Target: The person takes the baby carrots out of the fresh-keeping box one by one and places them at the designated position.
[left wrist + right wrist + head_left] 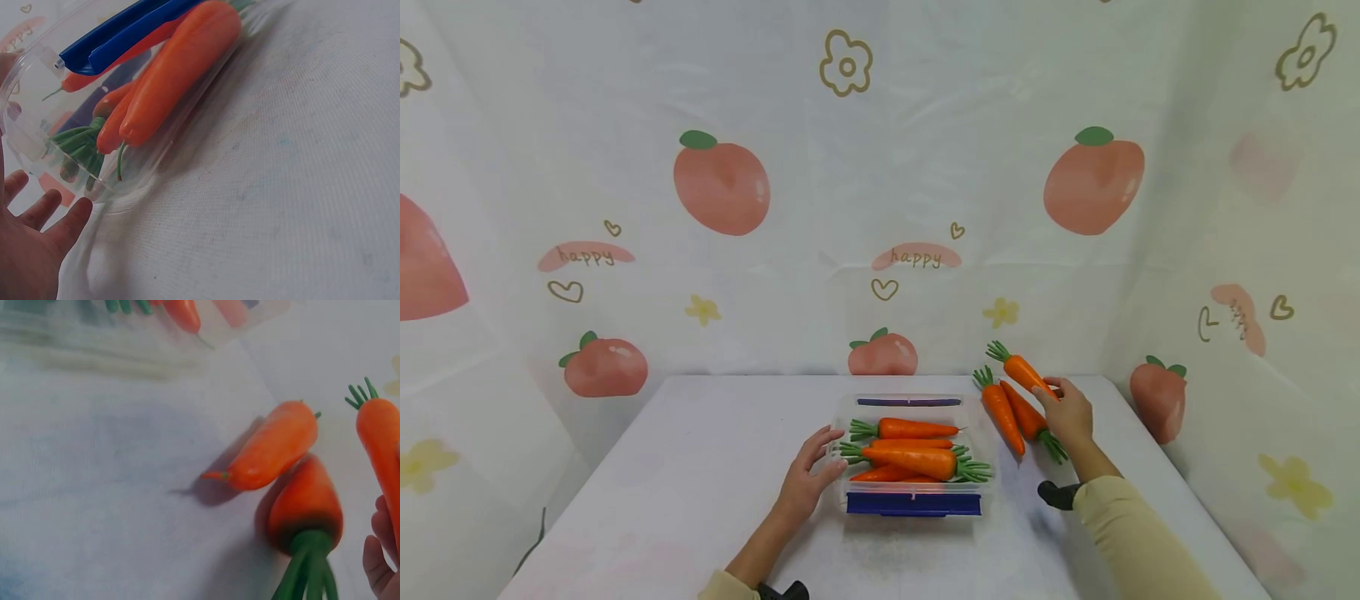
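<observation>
Head view: got a probably light, stiff carrot (1022, 372), best grabbed mid-body, pinched in right grip (1070, 414) right of box (913, 503), with left grip (802, 482) relaxed beside it.

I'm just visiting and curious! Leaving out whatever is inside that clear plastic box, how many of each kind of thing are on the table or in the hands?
Tapered orange carrots with green tops: 3 (2 on the white table, 1 in the person's right hand)
Clear plastic box with blue latches: 1
Total: 4
</observation>
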A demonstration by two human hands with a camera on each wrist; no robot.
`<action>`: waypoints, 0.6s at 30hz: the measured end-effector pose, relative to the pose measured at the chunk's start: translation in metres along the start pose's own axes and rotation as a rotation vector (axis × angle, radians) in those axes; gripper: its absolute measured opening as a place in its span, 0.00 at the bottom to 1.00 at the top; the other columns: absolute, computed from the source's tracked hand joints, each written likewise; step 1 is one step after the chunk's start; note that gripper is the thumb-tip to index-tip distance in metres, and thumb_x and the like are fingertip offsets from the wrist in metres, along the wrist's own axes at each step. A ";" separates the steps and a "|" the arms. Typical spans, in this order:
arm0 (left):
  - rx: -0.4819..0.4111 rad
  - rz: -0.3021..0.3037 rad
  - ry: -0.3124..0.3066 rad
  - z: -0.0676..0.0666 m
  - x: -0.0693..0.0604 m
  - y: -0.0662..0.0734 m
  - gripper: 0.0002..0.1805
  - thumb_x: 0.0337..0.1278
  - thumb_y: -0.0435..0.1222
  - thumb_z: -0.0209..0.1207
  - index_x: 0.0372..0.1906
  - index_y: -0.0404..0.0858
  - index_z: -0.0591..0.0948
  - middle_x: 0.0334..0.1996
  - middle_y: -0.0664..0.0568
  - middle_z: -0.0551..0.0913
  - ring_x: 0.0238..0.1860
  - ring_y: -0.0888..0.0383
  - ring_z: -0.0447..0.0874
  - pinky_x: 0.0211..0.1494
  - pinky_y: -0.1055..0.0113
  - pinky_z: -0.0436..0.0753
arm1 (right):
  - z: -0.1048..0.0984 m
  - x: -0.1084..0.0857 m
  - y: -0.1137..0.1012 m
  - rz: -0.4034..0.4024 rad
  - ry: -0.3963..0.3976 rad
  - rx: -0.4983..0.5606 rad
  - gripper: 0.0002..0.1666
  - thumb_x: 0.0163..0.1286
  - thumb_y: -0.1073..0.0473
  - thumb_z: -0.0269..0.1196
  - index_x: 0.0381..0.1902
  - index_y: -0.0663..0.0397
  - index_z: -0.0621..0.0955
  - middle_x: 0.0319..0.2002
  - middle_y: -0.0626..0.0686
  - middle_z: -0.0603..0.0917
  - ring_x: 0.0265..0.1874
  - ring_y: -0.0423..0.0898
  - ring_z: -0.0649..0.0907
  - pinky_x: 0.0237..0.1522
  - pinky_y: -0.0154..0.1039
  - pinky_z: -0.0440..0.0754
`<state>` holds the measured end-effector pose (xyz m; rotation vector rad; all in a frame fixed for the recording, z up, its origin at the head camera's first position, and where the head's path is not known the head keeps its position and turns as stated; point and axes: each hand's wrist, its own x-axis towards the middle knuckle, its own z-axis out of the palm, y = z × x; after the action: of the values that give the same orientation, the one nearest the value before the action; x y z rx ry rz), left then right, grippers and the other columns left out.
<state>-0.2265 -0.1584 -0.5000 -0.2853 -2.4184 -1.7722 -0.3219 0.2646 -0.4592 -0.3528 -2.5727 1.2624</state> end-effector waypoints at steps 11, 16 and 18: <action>0.020 -0.005 0.000 0.000 0.000 0.000 0.25 0.63 0.41 0.60 0.66 0.47 0.73 0.73 0.43 0.59 0.67 0.36 0.64 0.64 0.34 0.62 | -0.001 -0.001 0.023 0.083 -0.022 -0.046 0.26 0.72 0.53 0.56 0.59 0.67 0.72 0.46 0.67 0.76 0.43 0.61 0.74 0.43 0.51 0.76; 0.016 -0.002 0.004 0.001 0.000 -0.001 0.26 0.63 0.41 0.60 0.66 0.46 0.73 0.73 0.43 0.59 0.66 0.36 0.64 0.63 0.34 0.63 | -0.004 -0.003 0.027 0.072 -0.042 -0.070 0.25 0.72 0.54 0.56 0.57 0.70 0.72 0.44 0.69 0.77 0.42 0.62 0.75 0.44 0.53 0.75; 0.008 -0.002 0.006 0.002 0.000 -0.001 0.26 0.63 0.40 0.60 0.66 0.45 0.73 0.73 0.42 0.59 0.66 0.35 0.64 0.63 0.34 0.63 | -0.004 -0.004 0.029 0.071 -0.051 -0.079 0.25 0.72 0.54 0.56 0.57 0.71 0.72 0.44 0.69 0.77 0.42 0.62 0.75 0.43 0.53 0.75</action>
<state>-0.2270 -0.1572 -0.5012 -0.2772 -2.4219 -1.7614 -0.3137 0.2836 -0.4800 -0.4369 -2.6809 1.2113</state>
